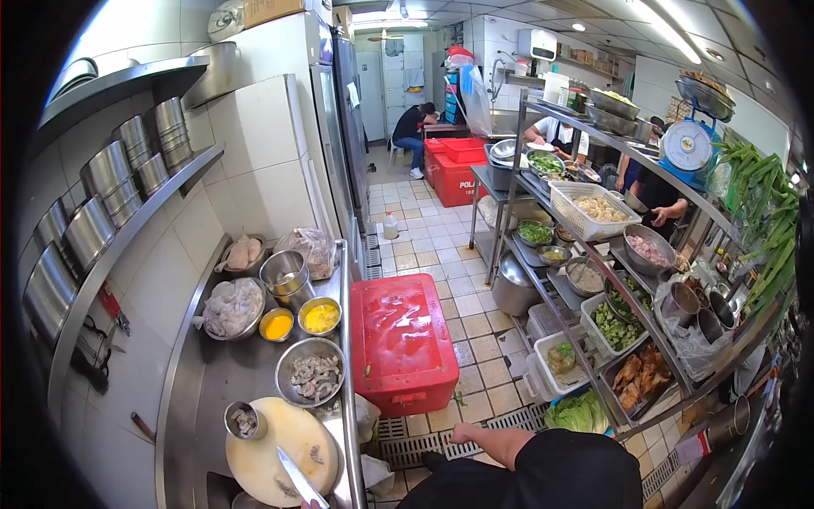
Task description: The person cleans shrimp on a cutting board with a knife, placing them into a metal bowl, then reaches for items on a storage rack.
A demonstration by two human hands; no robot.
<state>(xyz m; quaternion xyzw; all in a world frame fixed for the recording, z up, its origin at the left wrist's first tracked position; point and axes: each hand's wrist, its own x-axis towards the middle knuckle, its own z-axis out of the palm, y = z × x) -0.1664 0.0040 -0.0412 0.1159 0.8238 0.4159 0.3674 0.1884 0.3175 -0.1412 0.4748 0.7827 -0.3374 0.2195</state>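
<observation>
At the bottom edge, a sliver of my left hand (pixel 315 505) shows at the handle of a knife (pixel 298 477). The blade lies over a round cutting board (pixel 233 458), which has small grey scraps on it. A small metal pot (pixel 246 421) with peeled shrimp stands on the board's far edge. Beyond the board is a metal bowl (pixel 309 373) of shrimp. My right hand (pixel 463 434) hangs over the floor beside the red cooler, apart from any object. Its fingers look curled in, with nothing visible in them.
A red cooler (pixel 405 339) stands beside the steel counter (pixel 195 382). Behind the shrimp are two bowls of yellow egg (pixel 320 317) and bagged meat (pixel 233 310). A rack (pixel 585 242) of ingredients fills the right. One person sits at the back; others stand behind the rack.
</observation>
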